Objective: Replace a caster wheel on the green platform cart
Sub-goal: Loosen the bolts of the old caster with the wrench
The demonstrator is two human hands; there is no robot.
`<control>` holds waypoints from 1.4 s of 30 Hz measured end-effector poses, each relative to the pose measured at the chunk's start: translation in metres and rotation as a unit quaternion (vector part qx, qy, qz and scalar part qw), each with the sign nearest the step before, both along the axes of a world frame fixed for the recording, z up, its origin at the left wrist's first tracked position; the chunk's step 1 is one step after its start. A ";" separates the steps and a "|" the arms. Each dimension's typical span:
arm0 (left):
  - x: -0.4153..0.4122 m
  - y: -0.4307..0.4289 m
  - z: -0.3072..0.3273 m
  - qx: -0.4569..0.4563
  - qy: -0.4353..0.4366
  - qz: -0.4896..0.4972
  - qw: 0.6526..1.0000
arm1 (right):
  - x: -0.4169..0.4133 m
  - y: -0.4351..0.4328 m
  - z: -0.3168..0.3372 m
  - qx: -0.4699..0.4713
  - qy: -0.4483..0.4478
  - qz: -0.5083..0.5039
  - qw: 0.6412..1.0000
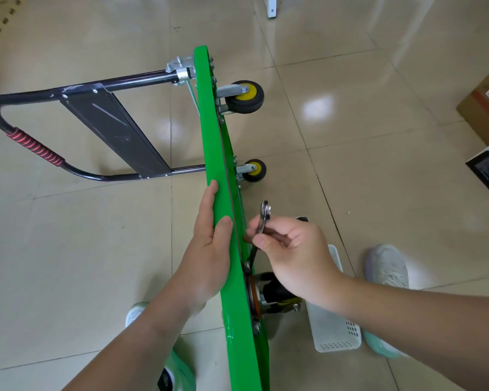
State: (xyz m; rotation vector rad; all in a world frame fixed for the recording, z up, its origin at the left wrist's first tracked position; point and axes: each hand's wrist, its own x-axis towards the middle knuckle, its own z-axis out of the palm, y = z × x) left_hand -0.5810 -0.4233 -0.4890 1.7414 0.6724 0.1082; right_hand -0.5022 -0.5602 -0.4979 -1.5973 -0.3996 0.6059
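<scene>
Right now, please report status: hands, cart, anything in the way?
Left hand steadies green cart on edge. Right hand holds wrench above caster. White basket on floor below.

Cart platform (223, 193) stands on edge on floor (378, 165). Handle (26, 142) lies to its left; far caster (244, 96) and nearer caster (253, 170) jut right. Basket (336, 331) just right; boxes (486, 103) far right.

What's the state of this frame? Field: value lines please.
cart: green platform cart stands on its edge, handle out left
left hand: flat against the top edge, steadying
right hand: pinches wrench by the underside
far casters: two, yellow hubs, mounted
near caster: below right hand, partly hidden
floor: white basket beside cart
</scene>
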 end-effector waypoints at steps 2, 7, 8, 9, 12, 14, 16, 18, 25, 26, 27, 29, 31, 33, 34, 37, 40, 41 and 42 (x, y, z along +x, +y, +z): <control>0.000 0.000 -0.001 0.001 -0.004 0.002 1.000 | 0.013 0.004 0.001 0.013 0.034 -0.030 0.999; 0.000 0.000 0.000 0.003 0.004 -0.001 1.000 | 0.055 0.015 -0.009 -0.051 0.163 -0.071 0.983; 0.000 0.000 0.000 0.003 0.005 -0.002 1.000 | 0.059 0.017 -0.014 -0.066 0.187 -0.075 0.977; 0.001 0.000 0.000 0.003 0.007 -0.003 1.000 | 0.063 0.018 -0.019 -0.077 0.206 -0.075 0.973; 0.000 0.001 -0.001 0.003 0.009 -0.007 1.000 | 0.068 0.025 -0.030 -0.101 0.250 -0.055 0.961; -0.001 0.002 -0.001 0.003 0.011 -0.011 1.000 | 0.069 0.030 -0.035 -0.121 0.261 -0.039 0.957; -0.001 0.003 0.000 0.001 0.011 -0.013 1.000 | 0.069 0.036 -0.038 -0.131 0.270 -0.030 0.954; -0.001 0.003 0.002 -0.001 0.011 -0.015 1.000 | 0.069 0.042 -0.041 -0.132 0.280 -0.022 0.951; -0.002 0.004 0.004 0.000 0.010 -0.022 1.000 | 0.071 0.055 -0.044 -0.137 0.313 0.025 0.939; -0.002 0.004 0.004 0.000 0.011 -0.022 1.000 | 0.072 0.055 -0.043 -0.138 0.314 0.029 0.939; -0.002 0.004 0.004 0.000 0.012 -0.023 1.000 | 0.073 0.056 -0.041 -0.138 0.313 0.033 0.939; -0.003 0.004 0.004 -0.002 0.013 -0.025 1.000 | 0.073 0.056 -0.040 -0.138 0.310 0.038 0.940; -0.002 0.004 0.004 -0.002 0.014 -0.026 1.000 | 0.074 0.056 -0.040 -0.136 0.310 0.038 0.940; -0.002 0.003 0.006 -0.003 0.013 -0.025 1.000 | 0.072 0.057 -0.039 -0.140 0.305 0.037 0.941; -0.001 0.002 0.006 -0.003 0.012 -0.023 1.000 | 0.071 0.057 -0.039 -0.146 0.300 0.038 0.942; -0.002 0.002 0.006 0.000 0.013 -0.024 1.000 | 0.066 0.058 -0.038 -0.156 0.290 0.040 0.943; -0.002 0.002 0.005 -0.002 0.012 -0.025 1.000 | 0.063 0.056 -0.034 -0.147 0.268 0.049 0.951; -0.002 0.003 0.004 -0.001 0.011 -0.025 1.000 | 0.062 0.055 -0.032 -0.140 0.251 0.055 0.956; -0.001 0.003 0.004 0.000 0.010 -0.024 1.000 | 0.060 0.053 -0.030 -0.131 0.229 0.060 0.963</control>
